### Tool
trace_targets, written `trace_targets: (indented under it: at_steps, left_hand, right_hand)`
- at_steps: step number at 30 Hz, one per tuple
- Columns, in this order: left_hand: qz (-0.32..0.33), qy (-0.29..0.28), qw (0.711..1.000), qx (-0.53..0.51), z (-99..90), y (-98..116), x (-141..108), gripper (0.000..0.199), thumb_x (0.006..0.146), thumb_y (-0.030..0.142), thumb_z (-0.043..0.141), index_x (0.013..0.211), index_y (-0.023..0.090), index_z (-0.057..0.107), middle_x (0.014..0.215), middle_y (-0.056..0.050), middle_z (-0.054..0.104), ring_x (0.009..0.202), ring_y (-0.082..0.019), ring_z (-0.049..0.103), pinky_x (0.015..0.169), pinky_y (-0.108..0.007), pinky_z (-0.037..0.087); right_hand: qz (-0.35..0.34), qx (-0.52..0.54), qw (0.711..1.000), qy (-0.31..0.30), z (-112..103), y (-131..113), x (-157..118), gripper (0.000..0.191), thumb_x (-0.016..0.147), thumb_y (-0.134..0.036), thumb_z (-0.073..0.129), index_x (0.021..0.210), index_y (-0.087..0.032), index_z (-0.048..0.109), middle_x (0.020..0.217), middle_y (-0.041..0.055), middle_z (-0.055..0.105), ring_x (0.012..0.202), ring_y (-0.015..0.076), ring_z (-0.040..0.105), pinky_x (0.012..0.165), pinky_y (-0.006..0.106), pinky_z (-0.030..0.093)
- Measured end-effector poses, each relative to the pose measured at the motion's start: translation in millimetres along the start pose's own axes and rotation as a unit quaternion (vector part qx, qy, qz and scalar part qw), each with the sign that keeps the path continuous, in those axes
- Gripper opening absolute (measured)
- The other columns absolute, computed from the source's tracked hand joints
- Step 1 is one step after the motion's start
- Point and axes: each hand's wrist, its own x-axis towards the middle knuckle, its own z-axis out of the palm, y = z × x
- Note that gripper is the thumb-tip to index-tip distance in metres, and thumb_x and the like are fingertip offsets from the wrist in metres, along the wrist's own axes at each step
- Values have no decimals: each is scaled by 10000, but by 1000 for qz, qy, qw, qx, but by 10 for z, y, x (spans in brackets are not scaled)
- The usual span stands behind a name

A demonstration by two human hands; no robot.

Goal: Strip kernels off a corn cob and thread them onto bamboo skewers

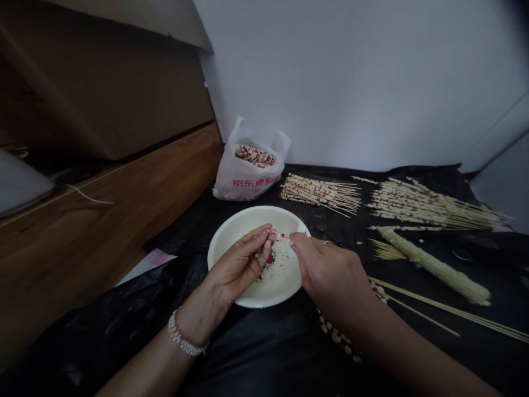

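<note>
Over a white bowl [220, 234] my two hands meet, with a short row of pale and dark red corn kernels, apparently a kernel skewer [282, 236], showing between them. My left hand [243, 256] has its fingers closed around the left end. At the right end, my right hand [326, 264] pinches with thumb and forefinger; the rest of the skewer is hidden by the hand. Loose corn kernels [283, 259] and small bits lie in the bowl around a red and green print on its bottom.
A white plastic bag [231, 179] of speckled corn cobs [254, 154] stands behind the bowl. Bundles of threaded skewers [318, 193] [417, 204], a bare corn cob [438, 264] and bare sticks [446, 309] lie to the right on black plastic sheeting [256, 353]. A wooden panel [165, 193] borders the left.
</note>
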Motion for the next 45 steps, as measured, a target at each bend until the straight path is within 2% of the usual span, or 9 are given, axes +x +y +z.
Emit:
trace_targets:
  at_steps: [5, 13, 21, 34, 41, 45]
  left_hand:
    - [-7, -3, 1000, 1, -35, -4, 10, 172, 848, 8, 600, 947, 95, 712, 903, -74, 722, 730, -101, 699, 664, -155, 591]
    - [-7, -18, 1000, 9, -79, -21, 39, 181, 849, 18, 609, 979, 96, 710, 979, -83, 730, 787, -112, 709, 679, -157, 592]
    - [-1, 0, 1000, 3, -39, -14, 2, 172, 841, 15, 617, 966, 79, 717, 945, -85, 734, 784, -119, 709, 694, -167, 595]
    - [-11, 39, 999, 7, 56, -2, -58, 175, 816, -49, 593, 835, 78, 713, 796, -65, 710, 613, -81, 670, 600, -139, 578]
    - [-24, 13, 1000, -9, -16, -1, -8, 172, 820, -44, 598, 884, 66, 714, 830, -77, 708, 682, -97, 687, 628, -144, 582]
    - [-45, 13, 999, -13, 4, 6, -20, 162, 837, -30, 589, 880, 69, 710, 818, -70, 707, 670, -94, 684, 641, -148, 582]
  right_hand:
    - [-4, -4, 1000, -12, 16, -9, -7, 84, 836, -98, 561, 838, -176, 589, 679, 16, 664, 553, 179, 639, 482, 290, 279]
    - [-3, -20, 1000, -15, 16, -13, -8, 101, 816, -77, 577, 826, -176, 593, 671, 18, 665, 542, 187, 644, 475, 293, 270]
    - [-9, -28, 1000, -6, 25, -7, -19, 99, 803, -82, 591, 831, -178, 586, 661, 12, 656, 521, 187, 635, 466, 291, 264]
    - [-17, -46, 999, 8, -4, -34, -15, 109, 793, -85, 601, 772, -187, 568, 611, 3, 629, 501, 176, 611, 468, 289, 253]
    - [-10, -40, 999, 16, 25, -44, -25, 104, 803, -80, 594, 819, -183, 597, 641, 7, 653, 513, 176, 617, 475, 292, 271]
    - [-18, -24, 999, 39, 58, -45, -39, 100, 838, -93, 563, 808, -183, 596, 634, 2, 639, 504, 168, 605, 473, 292, 287]
